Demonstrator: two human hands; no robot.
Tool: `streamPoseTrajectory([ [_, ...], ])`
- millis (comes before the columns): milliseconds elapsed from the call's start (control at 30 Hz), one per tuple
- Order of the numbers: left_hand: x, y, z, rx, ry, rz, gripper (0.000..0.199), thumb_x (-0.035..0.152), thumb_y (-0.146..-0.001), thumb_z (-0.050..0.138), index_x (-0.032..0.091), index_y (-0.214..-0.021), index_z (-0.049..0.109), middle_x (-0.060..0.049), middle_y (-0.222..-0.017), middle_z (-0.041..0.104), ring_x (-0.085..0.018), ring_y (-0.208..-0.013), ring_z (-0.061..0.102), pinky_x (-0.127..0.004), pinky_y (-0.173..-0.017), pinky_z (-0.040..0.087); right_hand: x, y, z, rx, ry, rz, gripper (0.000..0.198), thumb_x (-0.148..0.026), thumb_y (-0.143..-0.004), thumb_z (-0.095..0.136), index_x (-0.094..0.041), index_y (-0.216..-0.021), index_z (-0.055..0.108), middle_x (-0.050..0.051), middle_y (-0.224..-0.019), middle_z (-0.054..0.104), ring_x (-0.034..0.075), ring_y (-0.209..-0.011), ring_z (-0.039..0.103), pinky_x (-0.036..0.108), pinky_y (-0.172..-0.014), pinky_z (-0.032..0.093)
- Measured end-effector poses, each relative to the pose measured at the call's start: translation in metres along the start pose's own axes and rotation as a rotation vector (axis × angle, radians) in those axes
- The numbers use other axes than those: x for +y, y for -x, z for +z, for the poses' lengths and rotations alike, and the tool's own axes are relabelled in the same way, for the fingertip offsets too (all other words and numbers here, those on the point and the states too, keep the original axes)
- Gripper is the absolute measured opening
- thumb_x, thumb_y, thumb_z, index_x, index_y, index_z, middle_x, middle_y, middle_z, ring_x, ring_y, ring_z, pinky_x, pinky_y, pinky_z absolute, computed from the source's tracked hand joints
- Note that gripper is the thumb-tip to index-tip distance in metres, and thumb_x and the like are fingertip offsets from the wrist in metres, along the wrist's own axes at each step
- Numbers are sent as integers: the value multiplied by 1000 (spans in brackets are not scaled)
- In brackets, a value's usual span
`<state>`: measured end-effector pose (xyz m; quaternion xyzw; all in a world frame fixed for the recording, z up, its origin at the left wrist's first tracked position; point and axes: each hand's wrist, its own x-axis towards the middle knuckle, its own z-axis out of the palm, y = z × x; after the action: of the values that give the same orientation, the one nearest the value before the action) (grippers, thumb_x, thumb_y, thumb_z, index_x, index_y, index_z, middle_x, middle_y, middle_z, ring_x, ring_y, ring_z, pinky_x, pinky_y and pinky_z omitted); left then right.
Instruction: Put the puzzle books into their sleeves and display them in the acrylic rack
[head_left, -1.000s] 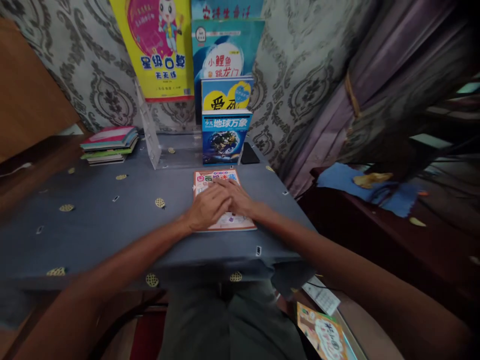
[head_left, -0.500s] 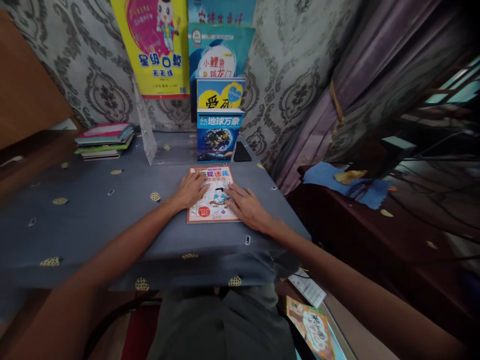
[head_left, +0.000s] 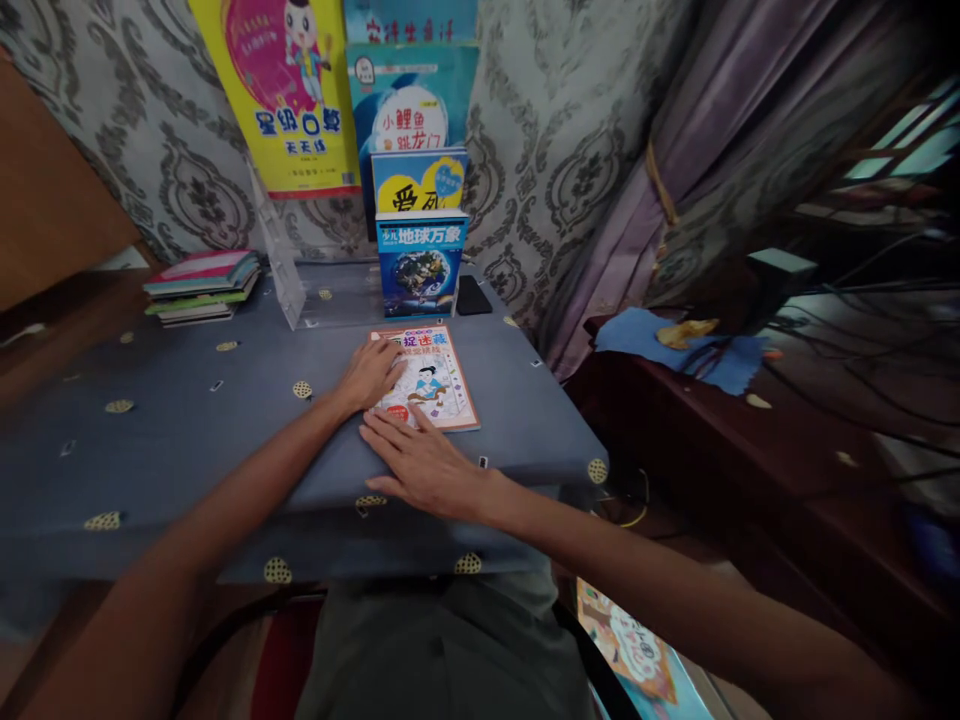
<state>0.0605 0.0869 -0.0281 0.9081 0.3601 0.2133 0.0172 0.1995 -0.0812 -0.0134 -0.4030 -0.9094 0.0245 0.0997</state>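
A thin orange-bordered children's book (head_left: 439, 385) with a cartoon figure on its cover lies flat on the cloth-covered table. My left hand (head_left: 370, 374) rests on the book's left side, fingers stretched over the cover. At its lower left edge is my right hand (head_left: 427, 462), palm down with fingers spread, the fingertips reaching onto the cover's bottom corner. Behind the book, a blue book with a globe picture (head_left: 420, 265) stands upright at the front of a tiered clear rack (head_left: 289, 285).
More books, including a yellow workbook (head_left: 292, 150), fill the rack's upper tiers. A stack of books (head_left: 202, 285) lies at the left, and a dark phone-like slab (head_left: 473, 295) beside the rack. To the right, a blue cloth (head_left: 637, 340) lies on a dark red surface near cables.
My right hand has moved left and toward me, from the book's right side to its lower left corner. My left hand stays on the cover. The view has shifted slightly.
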Motion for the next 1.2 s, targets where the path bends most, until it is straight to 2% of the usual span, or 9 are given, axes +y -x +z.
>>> streamPoseTrajectory([
  [100,-3,-1,2,6,-9,13,29,30,-102,44,17,-121,61,-12,-124,67,-27,-118,60,-45,-104,47,-7,-5,4,26,29,-8,62,-54,-107,37,-15,-154,43,13,-164,40,27,-156,29,54,-129,20],
  [200,-5,-1,3,20,-14,33,30,31,-103,43,17,-122,62,-12,-124,67,-27,-117,60,-44,-105,47,-7,4,4,40,52,0,61,-53,-107,38,-15,-154,43,13,-164,40,27,-155,30,53,-129,21],
  [400,-7,-1,4,15,-4,48,30,31,-103,42,17,-121,62,-12,-126,67,-26,-119,61,-44,-107,46,16,63,2,76,109,86,67,-52,-105,42,-10,-157,38,18,-163,39,28,-155,31,52,-126,30],
  [500,-9,-1,5,-4,2,31,32,32,-103,42,17,-123,62,-12,-128,66,-26,-121,60,-45,-108,45,33,92,2,124,128,153,62,-47,-107,37,-14,-160,34,16,-163,40,27,-153,35,53,-123,34],
  [600,-11,-1,7,-20,14,10,33,33,-103,42,17,-125,61,-13,-131,65,-26,-123,58,-46,-109,44,43,107,1,139,120,197,59,-43,-107,37,-18,-161,32,15,-162,43,27,-152,38,54,-123,34],
  [933,-7,1,6,-10,39,4,30,31,-102,43,17,-122,61,-13,-129,65,-28,-121,59,-47,-107,45,52,107,-4,118,51,177,53,-39,-106,41,-19,-154,45,16,-157,50,27,-147,45,55,-118,41],
  [1100,-8,2,7,-1,45,2,29,31,-102,44,18,-122,61,-13,-128,65,-27,-121,59,-46,-107,46,57,96,-13,176,30,177,39,-34,-104,47,-23,-138,62,14,-139,67,29,-131,61,58,-112,46],
  [1200,-7,3,8,1,52,3,30,32,-102,44,19,-123,60,-13,-128,64,-27,-122,58,-47,-108,45,64,82,-21,186,-1,175,35,-32,-104,47,-23,-132,66,14,-132,70,28,-125,65,57,-113,46],
])
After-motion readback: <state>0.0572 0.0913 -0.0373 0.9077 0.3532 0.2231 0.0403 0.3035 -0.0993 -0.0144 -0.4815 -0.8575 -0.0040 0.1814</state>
